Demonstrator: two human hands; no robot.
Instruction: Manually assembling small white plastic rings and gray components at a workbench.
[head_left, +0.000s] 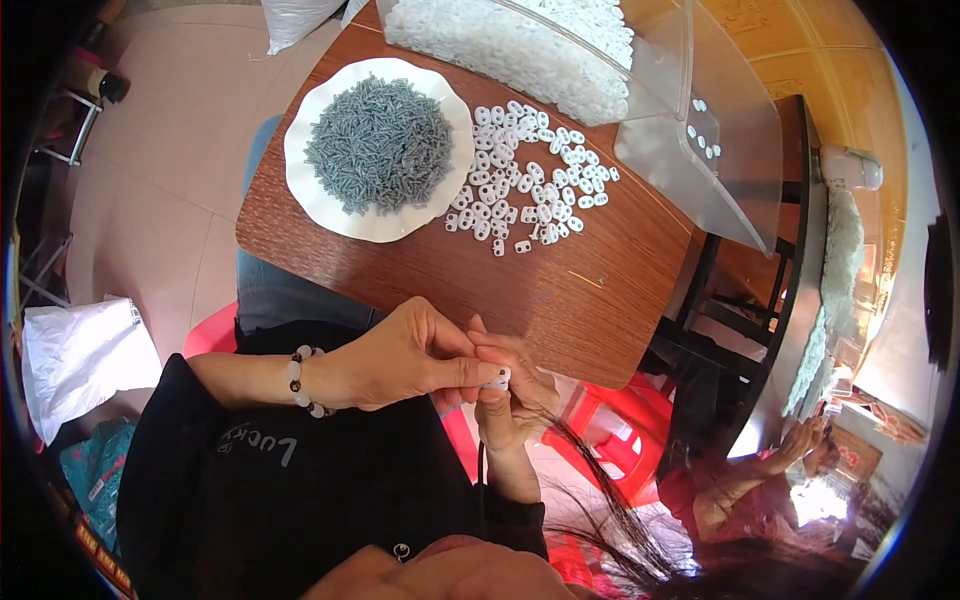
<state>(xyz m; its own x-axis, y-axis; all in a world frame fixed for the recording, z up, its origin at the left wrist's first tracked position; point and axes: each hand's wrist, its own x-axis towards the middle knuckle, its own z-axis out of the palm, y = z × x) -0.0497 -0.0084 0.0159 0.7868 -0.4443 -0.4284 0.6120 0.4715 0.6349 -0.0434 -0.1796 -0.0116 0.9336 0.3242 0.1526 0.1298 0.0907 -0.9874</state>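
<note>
In front of my chest, both hands meet around a small white oval plastic piece with two dark holes (497, 380). My left hand (405, 360), with a beaded bracelet at the wrist, pinches it between thumb and fingertips. From the other side my right hand (515, 395) grips the same piece, its thumb below. Other matching white two-holed pieces (545, 190) lie scattered on the brown wooden table (380, 280). To their left, a white scalloped plate (300, 170) carries a heap of tiny grey rod-like parts (380, 145), too small to identify.
A clear plastic bin (660, 60) full of white pieces lies at the table's far side, with a few pieces on its right panel. Red plastic stools (620, 440) stand below the table. Another person (740, 500) works at a second table on the right. White bags lie on the floor at left.
</note>
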